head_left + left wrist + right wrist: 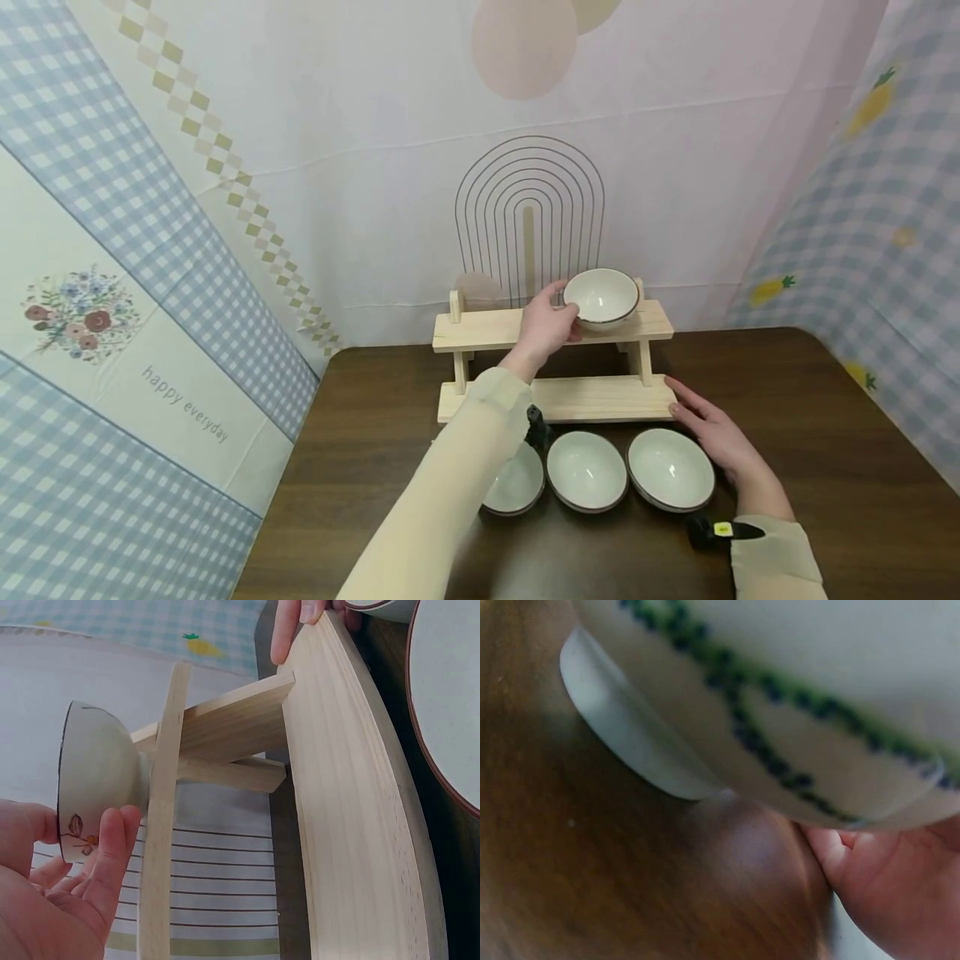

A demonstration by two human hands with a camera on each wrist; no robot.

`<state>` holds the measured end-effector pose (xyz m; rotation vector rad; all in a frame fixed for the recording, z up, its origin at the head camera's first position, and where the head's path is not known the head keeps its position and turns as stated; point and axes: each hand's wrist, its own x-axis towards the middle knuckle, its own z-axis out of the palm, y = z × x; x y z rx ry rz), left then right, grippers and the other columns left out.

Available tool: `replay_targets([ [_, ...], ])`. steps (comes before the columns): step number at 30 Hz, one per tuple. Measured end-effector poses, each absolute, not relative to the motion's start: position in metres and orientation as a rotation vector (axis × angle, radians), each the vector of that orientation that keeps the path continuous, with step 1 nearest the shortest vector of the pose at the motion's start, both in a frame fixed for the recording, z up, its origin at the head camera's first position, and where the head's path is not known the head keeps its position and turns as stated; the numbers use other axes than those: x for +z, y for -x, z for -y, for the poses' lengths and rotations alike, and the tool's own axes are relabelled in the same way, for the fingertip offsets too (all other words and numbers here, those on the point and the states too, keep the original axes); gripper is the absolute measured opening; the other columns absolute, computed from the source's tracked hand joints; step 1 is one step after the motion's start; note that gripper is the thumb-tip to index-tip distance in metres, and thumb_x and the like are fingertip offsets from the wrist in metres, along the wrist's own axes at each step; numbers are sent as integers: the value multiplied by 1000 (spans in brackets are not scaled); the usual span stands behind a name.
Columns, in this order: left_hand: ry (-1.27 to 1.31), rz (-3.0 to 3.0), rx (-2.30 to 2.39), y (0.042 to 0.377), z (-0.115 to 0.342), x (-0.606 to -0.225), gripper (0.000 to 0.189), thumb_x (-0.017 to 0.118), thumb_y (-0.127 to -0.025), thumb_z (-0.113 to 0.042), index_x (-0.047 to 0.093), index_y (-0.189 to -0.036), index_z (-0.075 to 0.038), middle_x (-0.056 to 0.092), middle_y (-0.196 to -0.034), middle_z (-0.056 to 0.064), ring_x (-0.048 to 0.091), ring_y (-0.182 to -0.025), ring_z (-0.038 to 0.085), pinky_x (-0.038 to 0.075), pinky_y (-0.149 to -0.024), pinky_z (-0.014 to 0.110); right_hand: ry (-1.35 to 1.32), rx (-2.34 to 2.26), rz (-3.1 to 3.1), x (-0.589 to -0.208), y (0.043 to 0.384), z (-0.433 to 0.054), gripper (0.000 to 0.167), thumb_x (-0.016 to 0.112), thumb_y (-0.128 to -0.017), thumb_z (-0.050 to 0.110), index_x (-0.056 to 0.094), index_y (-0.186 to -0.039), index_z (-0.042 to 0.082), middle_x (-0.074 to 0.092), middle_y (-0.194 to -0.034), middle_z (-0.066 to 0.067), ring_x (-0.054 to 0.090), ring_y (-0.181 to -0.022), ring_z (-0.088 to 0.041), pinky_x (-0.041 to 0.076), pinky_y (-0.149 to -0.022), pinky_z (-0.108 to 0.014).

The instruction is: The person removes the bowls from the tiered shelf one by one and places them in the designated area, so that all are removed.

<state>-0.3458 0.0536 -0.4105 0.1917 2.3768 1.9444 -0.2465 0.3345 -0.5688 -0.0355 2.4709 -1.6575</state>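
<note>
My left hand (547, 325) holds a small white bowl (602, 297) with a dark rim at the right part of the upper board of a wooden two-tier shelf (480, 328). In the left wrist view, thumb and fingers grip the bowl's (101, 776) side, near a painted flower sprig; its foot is at the board's surface. My right hand (716, 433) grips the right end of the lower board (600, 398). Seen from the right wrist, a bowl with a green and blue painted vine (780, 697) covers most of that hand (900, 885).
Three more white bowls stand in a row before the shelf: a left bowl (517, 483) partly behind my left sleeve, a middle bowl (587, 471) and a right bowl (671, 469) beside my right hand. The brown table (360, 458) meets a patterned cloth backdrop (375, 208).
</note>
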Motion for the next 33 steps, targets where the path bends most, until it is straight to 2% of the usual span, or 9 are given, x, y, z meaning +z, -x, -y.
replay_targets([
  [6,-178,-2354,1992,349,-54,-412,56,58,-104,-2,51,-158,-11,75,-82,15,69,-65,20,65,-65,33,49,-1643,-2483,-569,252,-336,73,51,-112,49,22,-172,18,17,-173,-29,24,-154,-55,23,-119,-76],
  [13,-115,-2289,2084,352,-54,-414,55,58,-103,1,55,-156,-12,78,-97,13,71,-69,22,66,-68,34,58,-1643,-2467,-568,261,-339,73,51,-112,49,22,-172,18,17,-173,-31,22,-155,-55,21,-119,-76],
  [18,-102,-2257,2109,353,-51,-417,55,58,-103,0,55,-156,-14,77,-100,12,73,-71,22,66,-73,34,61,-1639,-2460,-568,266,-341,73,51,-112,50,22,-172,18,17,-173,-30,22,-155,-55,21,-119,-76],
  [24,-121,-2206,2138,349,-41,-423,56,57,-104,0,52,-158,-14,73,-101,16,73,-73,24,66,-82,43,65,-1636,-2456,-568,267,-341,73,51,-112,49,22,-172,18,16,-173,-30,21,-155,-57,20,-119,-78],
  [33,-177,-2092,2188,344,-32,-434,60,54,-101,3,52,-158,-14,74,-112,21,74,-73,23,66,-79,38,64,-1639,-2454,-568,267,-341,73,51,-112,49,22,-172,17,16,-173,-30,21,-155,-57,20,-119,-78],
])
